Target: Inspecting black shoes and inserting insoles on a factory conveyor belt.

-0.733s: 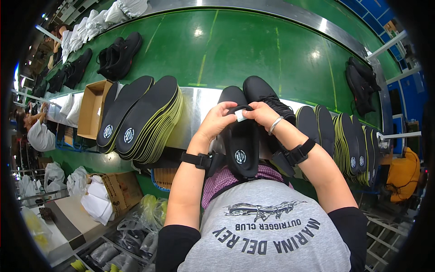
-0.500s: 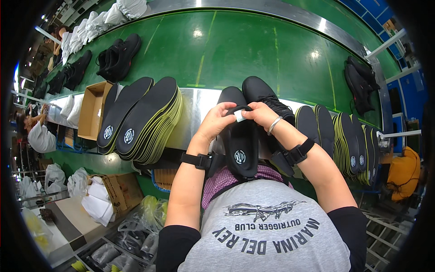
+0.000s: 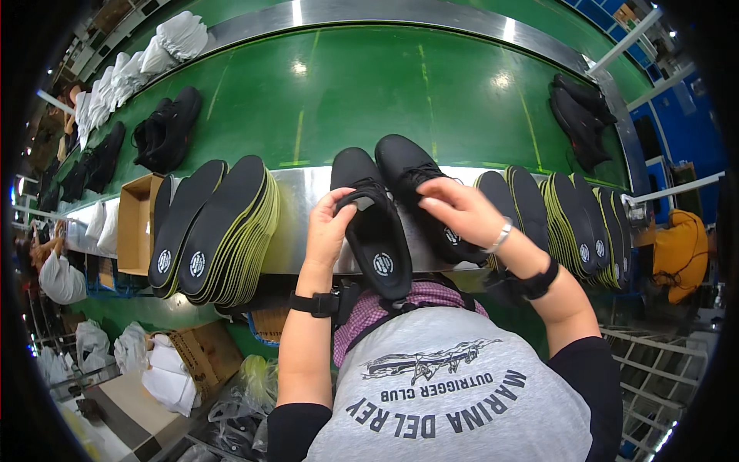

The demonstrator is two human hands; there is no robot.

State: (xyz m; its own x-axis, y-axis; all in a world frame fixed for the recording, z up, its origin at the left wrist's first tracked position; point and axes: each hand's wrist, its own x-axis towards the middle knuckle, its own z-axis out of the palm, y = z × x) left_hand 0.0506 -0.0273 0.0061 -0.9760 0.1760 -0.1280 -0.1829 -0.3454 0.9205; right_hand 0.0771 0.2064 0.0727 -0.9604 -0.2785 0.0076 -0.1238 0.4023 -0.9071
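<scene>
At the ledge's left end, a cardboard box (image 3: 138, 223) stands beside a stack of black-and-yellow insoles (image 3: 231, 235) on the metal ledge (image 3: 296, 204). My left hand (image 3: 327, 233) pinches the tongue of the left black shoe (image 3: 376, 240), its heel out past the near edge. The right black shoe (image 3: 399, 163) reaches the far edge; over it, my right hand (image 3: 467, 217) has thumb and fingers parted. Further right stand more insoles (image 3: 573, 227).

Green belt (image 3: 369, 100). White bundles (image 3: 182, 35) along belt's far-left edge. Open brown box (image 3: 135, 231) off belt's near-left side. Printed carton (image 3: 206, 353), white sheets (image 3: 171, 385) against it, nearer than belt. Orange-yellow cloth (image 3: 680, 250), blue panels (image 3: 687, 127) right of belt.
</scene>
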